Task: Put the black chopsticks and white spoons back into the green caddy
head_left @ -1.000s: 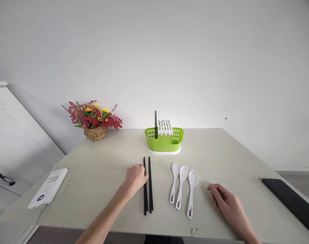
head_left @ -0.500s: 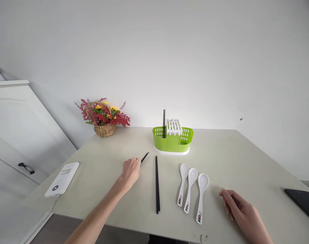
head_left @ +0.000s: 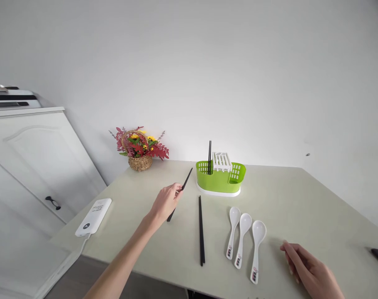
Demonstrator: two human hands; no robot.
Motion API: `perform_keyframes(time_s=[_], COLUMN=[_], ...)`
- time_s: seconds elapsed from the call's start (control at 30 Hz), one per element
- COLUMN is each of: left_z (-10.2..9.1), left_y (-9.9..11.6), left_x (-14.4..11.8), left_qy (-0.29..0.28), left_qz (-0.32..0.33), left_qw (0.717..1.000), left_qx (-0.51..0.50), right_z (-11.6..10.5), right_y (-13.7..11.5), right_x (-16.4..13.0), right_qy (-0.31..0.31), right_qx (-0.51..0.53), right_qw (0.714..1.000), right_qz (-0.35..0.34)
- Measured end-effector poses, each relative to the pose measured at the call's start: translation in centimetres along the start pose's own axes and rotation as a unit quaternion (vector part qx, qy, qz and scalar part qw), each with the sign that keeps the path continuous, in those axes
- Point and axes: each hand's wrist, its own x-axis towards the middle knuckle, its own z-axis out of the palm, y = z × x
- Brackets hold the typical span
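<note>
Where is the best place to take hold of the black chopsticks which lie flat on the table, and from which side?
Probably at the near end of the chopsticks on the table, from above. They lie flat, pointing away from the person, their far ends toward the green holder; the spoons lie apart on their right, leaving room for fingers.

The holder [head_left: 220, 181] stands at the back of the table [head_left: 301, 207]. Three spoons [head_left: 244, 241] lie in front of it. The flower basket [head_left: 140, 149] sits far left, by the wall.
</note>
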Motion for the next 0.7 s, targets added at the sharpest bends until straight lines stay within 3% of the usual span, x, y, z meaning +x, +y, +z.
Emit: perform_keyframes(time_s=[0.13,0.27,0.47,0.7], left_z=[-0.2,-0.3,-0.7,0.3], left_y=[-0.1,0.1,-0.8,-2.2], left_x=[-0.9,-1.6,-1.5,-2.3], left_qy=[0.085,0.129,0.117,0.108], left_qz=[0.017,0.01,0.003,-0.017], left_qw=[0.983,0.961,0.943,0.946], left_qx=[-0.16,-0.243,-0.31,-0.304], right_z=[0.1,0.0,-0.2,-0.2], right_y=[0.2,-0.2,-1.0,-1.0], right_x=[0.1,-0.1,-0.5,-0.4], right_qy=[0.001,0.006,0.019,0.033], right_qx=[0.006,0.008,0.006,0.006], right_qw=[1.0,1.0,0.999,0.998], right_qz=[-0.011,-0.02,-0.041,-0.058])
